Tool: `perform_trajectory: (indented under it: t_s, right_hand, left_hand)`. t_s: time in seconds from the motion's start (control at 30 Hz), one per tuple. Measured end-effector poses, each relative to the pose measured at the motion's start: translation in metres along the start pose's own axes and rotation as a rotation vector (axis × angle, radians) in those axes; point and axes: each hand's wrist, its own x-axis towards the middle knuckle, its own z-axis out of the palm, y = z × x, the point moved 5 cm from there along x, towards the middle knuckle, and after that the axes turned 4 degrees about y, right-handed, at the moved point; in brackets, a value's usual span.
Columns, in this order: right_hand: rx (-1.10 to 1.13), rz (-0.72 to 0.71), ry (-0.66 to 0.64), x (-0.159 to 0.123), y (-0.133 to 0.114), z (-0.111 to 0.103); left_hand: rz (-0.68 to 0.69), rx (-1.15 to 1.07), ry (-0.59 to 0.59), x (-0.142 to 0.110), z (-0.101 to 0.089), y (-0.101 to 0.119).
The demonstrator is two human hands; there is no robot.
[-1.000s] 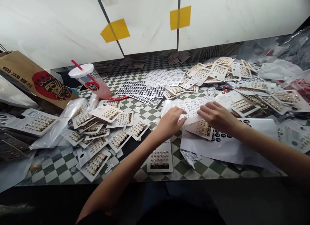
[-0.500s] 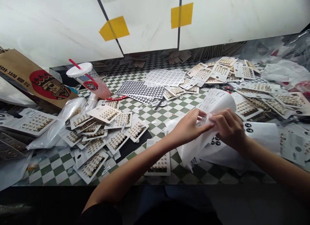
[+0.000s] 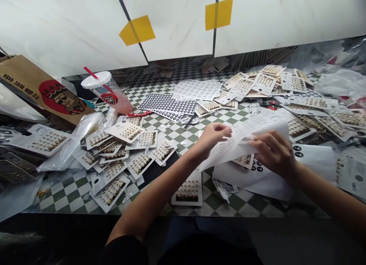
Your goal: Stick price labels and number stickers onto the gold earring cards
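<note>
My right hand (image 3: 273,152) is closed on a thin, curling white sticker sheet (image 3: 264,122) with small printed text, pinching its lower edge. My left hand (image 3: 214,137) is just left of it with thumb and fingertips pressed together; what they hold, if anything, is too small to make out. Under the sheet lie a white sheet with round black stickers (image 3: 314,162) and part of an earring card (image 3: 243,160). Another earring card (image 3: 187,189), with rows of small studs, lies below my left forearm.
Earring cards (image 3: 126,131) are heaped at left, and another pile (image 3: 264,84) lies at back right. Round-sticker sheets (image 3: 168,105) rest mid-table. A plastic cup (image 3: 110,91) with a red straw stands beside a brown paper bag (image 3: 42,93). White panels (image 3: 177,25) rise behind.
My left hand has moved left, away from my right hand. The sticker sheet, bunched up before, now lies flatter and more spread out. The view has shifted slightly.
</note>
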Motion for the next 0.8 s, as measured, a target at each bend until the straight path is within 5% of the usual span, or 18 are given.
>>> perform_trajectory:
  t_s: [0.1,0.27,0.43,0.6,0.7,0.8]
  right_hand:
    - [-0.02,0.024,-0.007,-0.002,0.003,0.0]
    - [-0.011,-0.089,-0.042,0.003,-0.013,0.0]
    - [0.026,-0.1,-0.054,0.012,-0.026,-0.005]
    - [0.017,0.126,-0.147,0.008,-0.006,0.004]
    - [-0.056,0.245,-0.346,-0.003,0.007,0.018]
    - [0.089,0.243,-0.511,-0.013,-0.001,0.022]
  left_hand:
    - [0.17,0.192,0.154,-0.01,-0.013,0.009]
    - [0.447,0.416,-0.092,-0.033,0.006,0.019]
    - [0.447,0.46,-0.042,-0.025,0.005,0.018]
    - [0.542,0.416,0.432,-0.032,-0.041,0.036]
    - [0.881,0.596,0.735,-0.073,-0.064,0.046]
    - [1.167,0.94,0.819,-0.123,-0.063,0.029]
